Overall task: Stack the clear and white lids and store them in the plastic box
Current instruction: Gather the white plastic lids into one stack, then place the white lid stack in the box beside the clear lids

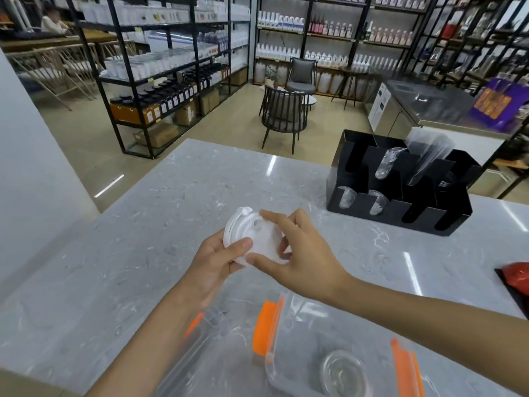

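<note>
A stack of white lids (259, 239) is held above the grey marble counter, tilted toward me. My left hand (217, 259) grips its left edge with the thumb on top. My right hand (303, 253) pinches the stack's right side between forefinger and thumb. Below my arms stands the clear plastic box (289, 365) with orange clips, open at the top. Clear lids (345, 373) lie inside it on the bottom. The box's clear cover (197, 339), with an orange latch, lies to the left under my left forearm.
A black cup and lid organizer (400, 207) stands at the back right of the counter (143, 224), holding clear cups and plastic sleeves. A red item (518, 277) lies at the right edge. Shelves and chairs fill the shop beyond.
</note>
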